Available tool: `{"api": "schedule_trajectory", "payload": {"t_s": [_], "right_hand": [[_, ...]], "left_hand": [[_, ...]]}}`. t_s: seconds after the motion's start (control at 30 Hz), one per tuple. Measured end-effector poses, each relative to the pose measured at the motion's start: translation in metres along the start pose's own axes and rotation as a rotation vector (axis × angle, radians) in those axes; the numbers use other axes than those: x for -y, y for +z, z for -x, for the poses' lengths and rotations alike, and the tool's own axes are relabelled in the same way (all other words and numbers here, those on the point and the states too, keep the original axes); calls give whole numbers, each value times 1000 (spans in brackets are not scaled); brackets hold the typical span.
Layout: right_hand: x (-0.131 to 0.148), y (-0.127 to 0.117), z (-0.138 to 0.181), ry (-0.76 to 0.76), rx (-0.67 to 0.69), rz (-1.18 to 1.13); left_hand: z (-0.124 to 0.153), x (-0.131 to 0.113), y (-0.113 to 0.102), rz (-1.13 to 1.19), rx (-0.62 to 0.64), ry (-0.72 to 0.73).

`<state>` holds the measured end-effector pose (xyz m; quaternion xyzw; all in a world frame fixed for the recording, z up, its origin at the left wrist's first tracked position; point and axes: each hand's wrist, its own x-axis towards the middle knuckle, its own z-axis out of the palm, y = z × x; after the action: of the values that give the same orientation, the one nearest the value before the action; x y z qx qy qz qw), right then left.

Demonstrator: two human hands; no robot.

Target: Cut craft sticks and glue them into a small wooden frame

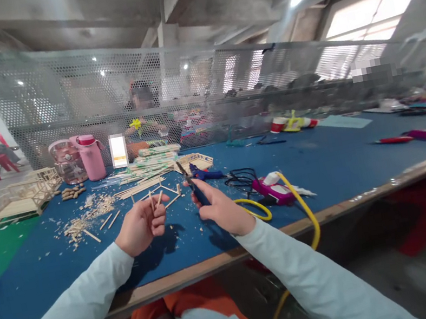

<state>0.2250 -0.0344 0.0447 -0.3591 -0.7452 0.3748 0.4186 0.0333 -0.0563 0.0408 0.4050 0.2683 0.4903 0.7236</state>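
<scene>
My left hand (140,225) is closed, its fingertips pinching short wooden sticks (159,198) above the blue tabletop. To its right, my right hand (224,210) is wrapped round a dark blue-handled cutting tool (201,194), whose dark jaws point up and away from me. Whether it is pliers or shears I cannot tell. Just beyond my hands is a small frame of thin sticks (172,201), partly hidden by my left fingers. A blue glue gun (208,173) lies just past the tool.
Stick offcuts (77,230) and peanuts (72,192) lie left. Behind are bundled sticks (151,162), a pink bottle (91,158) and stick-built models (18,199). A yellow cable (300,199) runs from a purple power strip (274,191) over the table edge. A perforated screen (94,92) stands behind.
</scene>
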Motion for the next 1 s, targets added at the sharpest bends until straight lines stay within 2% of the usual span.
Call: {"api": "schedule_trajectory", "payload": {"t_s": [0.07,0.13,0.27,0.33,0.47,0.57,0.73,0.87,1.0], "right_hand": [[1,3,2,72,71,-148],[2,8,2,59,67,-221],[7,29,-1,-48,-143,-96],[9,42,-4,-104,-191,-9],[10,65,-9,-190,-193,73],[7,73,-13,-206,-248,60],[-4,76,-17,-198,-317,42],[-10,76,-16,-221,-328,-38],[-9,77,-14,-218,-336,-92]], "left_hand": [[0,2,-1,8,-13,19],[-2,5,-3,-12,-35,75],[-8,7,-9,-6,-160,210],[-9,7,-10,28,-196,225],[-10,9,-9,-60,-202,253],[-10,12,-8,-136,-212,263],[-10,14,-12,-95,-149,289],[-12,16,-15,-208,-77,318],[-14,20,-18,-330,-115,345]]}}
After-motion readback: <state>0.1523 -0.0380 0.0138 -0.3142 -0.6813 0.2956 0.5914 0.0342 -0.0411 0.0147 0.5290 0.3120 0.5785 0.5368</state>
